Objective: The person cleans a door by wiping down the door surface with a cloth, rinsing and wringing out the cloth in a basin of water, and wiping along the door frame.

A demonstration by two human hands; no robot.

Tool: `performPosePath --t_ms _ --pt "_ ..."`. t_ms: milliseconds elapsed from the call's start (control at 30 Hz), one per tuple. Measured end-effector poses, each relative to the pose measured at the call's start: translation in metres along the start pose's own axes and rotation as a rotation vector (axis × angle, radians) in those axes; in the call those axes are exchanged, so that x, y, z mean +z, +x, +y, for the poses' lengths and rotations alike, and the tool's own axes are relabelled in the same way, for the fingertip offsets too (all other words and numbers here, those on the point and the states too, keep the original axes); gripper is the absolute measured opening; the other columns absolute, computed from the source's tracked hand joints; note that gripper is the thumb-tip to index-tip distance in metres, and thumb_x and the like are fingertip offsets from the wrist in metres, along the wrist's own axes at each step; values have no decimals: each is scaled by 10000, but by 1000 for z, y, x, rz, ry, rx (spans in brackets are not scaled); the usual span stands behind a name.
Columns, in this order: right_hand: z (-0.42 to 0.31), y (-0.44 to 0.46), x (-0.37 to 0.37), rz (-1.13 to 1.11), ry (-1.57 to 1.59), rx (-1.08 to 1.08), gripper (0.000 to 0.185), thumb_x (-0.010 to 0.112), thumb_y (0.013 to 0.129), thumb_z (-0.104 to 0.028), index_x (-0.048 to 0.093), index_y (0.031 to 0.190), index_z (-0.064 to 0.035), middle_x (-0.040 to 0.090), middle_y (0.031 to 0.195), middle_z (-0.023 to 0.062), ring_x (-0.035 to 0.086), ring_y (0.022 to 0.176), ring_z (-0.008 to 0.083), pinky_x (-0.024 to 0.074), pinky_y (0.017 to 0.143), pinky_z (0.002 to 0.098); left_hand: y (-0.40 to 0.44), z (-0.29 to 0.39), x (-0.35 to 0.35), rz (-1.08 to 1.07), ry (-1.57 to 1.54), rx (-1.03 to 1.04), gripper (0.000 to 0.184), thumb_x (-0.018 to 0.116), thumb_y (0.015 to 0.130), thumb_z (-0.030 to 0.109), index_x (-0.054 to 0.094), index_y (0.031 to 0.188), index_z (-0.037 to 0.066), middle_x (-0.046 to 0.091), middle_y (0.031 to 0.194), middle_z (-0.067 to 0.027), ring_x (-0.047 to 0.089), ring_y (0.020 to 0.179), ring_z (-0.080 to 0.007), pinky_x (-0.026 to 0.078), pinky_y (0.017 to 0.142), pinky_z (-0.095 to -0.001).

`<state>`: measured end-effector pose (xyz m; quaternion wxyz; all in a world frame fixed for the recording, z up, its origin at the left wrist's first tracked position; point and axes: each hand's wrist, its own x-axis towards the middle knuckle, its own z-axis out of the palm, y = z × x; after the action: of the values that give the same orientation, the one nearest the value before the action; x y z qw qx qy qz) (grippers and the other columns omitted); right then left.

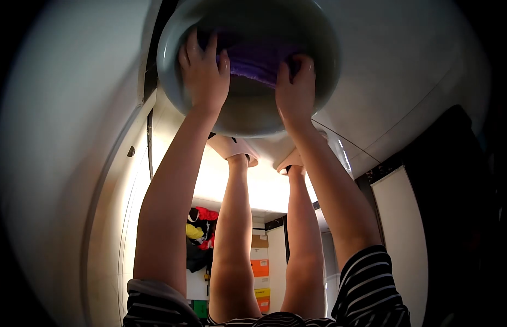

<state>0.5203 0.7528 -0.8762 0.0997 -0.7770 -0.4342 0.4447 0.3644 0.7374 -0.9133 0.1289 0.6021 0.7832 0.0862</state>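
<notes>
A wet purple cloth (253,61) lies stretched between my two hands inside a grey-green basin (248,126). At the cloth's left end, my left hand (205,76) grips it, fingers spaced apart and the thumb against the fabric. My right hand (297,90) is curled round the right end, with some cloth showing between thumb and forefinger. Both hands look wet. The fingertips and the cloth's far side are partly lost in the dark basin.
Below the basin are my feet in pale slippers (234,147) on a light floor. A pile of clothes (201,231) and stacked coloured boxes (260,267) appear behind my legs. A pale curved wall or panel (68,163) stands on the left.
</notes>
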Motion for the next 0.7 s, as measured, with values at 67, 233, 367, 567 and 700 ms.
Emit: performPosePath --t_ms 67,233,367,567,700 --pt "13 -2 12 77 -235 -166 497 545 817 -198 396 1270 -60 391 1280 255 418 1142 411 352 965 472 -8 9 6 -138 59 156 470 595 823 288 501 1277 208 327 1394 -138 299 1267 -357 276 1000 -552" --pt "39 21 56 51 -544 -362 592 528 843 -292 313 1375 -147 216 1422 246 215 1303 431 177 1082 501 -14 -6 43 -357 100 367 588 580 813 361 390 1362 273 272 1436 -136 231 1327 -348 219 993 -635" --pt "49 43 70 100 -651 -395 535 453 885 -414 350 1374 -221 146 1471 223 146 1350 397 120 1102 497 -8 -12 67 -254 143 266 671 611 768 391 357 1380 287 263 1445 -130 244 1328 -326 227 991 -629" --pt "45 40 68 86 -599 -415 527 470 881 -349 345 1377 -223 147 1481 184 125 1361 386 132 1100 494 -7 -10 58 -160 86 286 729 644 737 320 330 1394 287 283 1441 -115 282 1309 -326 278 982 -596" --pt "23 23 40 98 -257 -317 582 516 861 -216 293 1395 -153 192 1462 193 216 1330 383 219 1082 449 8 3 32 -306 -69 167 746 664 737 216 320 1396 274 345 1406 -120 393 1239 -333 355 986 -468"
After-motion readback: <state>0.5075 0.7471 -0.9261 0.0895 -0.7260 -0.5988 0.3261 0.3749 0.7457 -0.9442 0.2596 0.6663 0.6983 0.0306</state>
